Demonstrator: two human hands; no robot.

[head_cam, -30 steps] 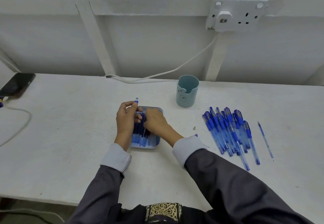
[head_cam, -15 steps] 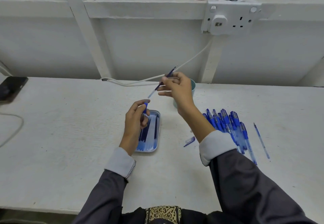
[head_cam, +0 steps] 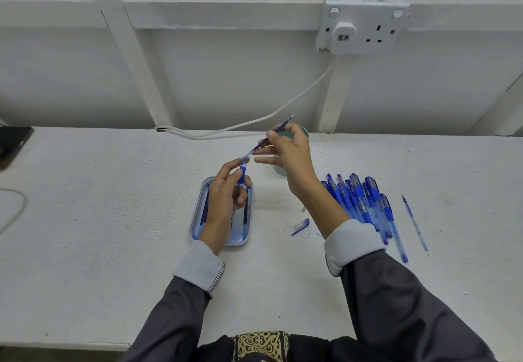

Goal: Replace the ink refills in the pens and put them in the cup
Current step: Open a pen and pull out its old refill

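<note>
My left hand (head_cam: 226, 197) grips a blue pen barrel (head_cam: 242, 176) upright above a small blue tray (head_cam: 198, 214) that holds several refills. My right hand (head_cam: 288, 155) pinches a thin dark-blue ink refill (head_cam: 276, 130), its lower end at the barrel's open top and its tip pointing up and to the right. The teal cup (head_cam: 280, 170) stands behind my right hand, mostly hidden by it. A pile of several blue pens (head_cam: 359, 200) lies on the table to the right.
A single refill (head_cam: 414, 221) lies right of the pen pile, and a loose pen cap (head_cam: 301, 226) rests near my right wrist. A white cable (head_cam: 254, 122) runs from the wall socket (head_cam: 359, 30) along the table's back. A dark phone (head_cam: 12, 140) sits at the far left.
My right hand left the tray with a refill, rose up and to the right, and now brings its lower end to the barrel held by my left hand.
</note>
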